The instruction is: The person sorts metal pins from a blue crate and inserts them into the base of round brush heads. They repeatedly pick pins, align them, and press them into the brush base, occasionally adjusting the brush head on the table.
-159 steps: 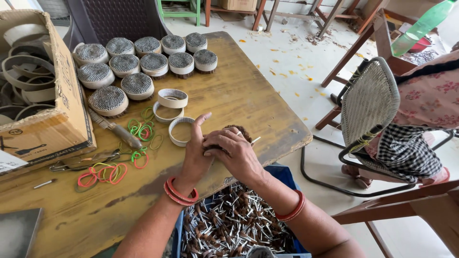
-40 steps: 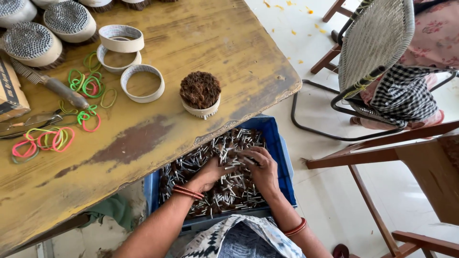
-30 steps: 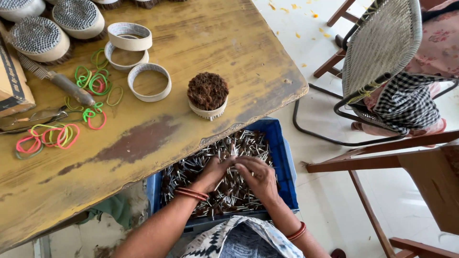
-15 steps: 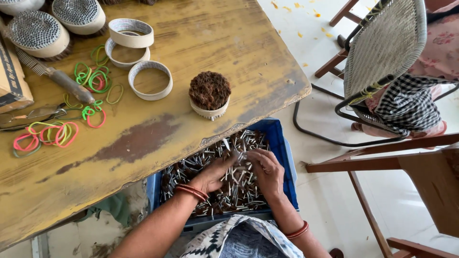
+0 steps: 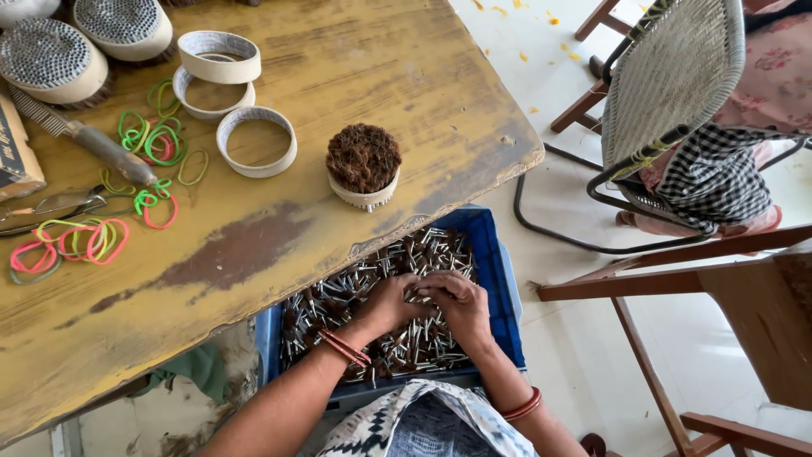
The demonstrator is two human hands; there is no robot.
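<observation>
Both hands, the left hand (image 5: 391, 303) and right hand (image 5: 457, 306), dig curled into the little sticks (image 5: 338, 305) in the blue crate (image 5: 499, 279), grabbing some. Sticks might slip and spill onto the floor (image 5: 584, 355).

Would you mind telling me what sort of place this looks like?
Probably a small handcraft workshop: a worn wooden table with paper rings and rubber bands, and a blue crate of small sticks that both hands dig into.
</observation>
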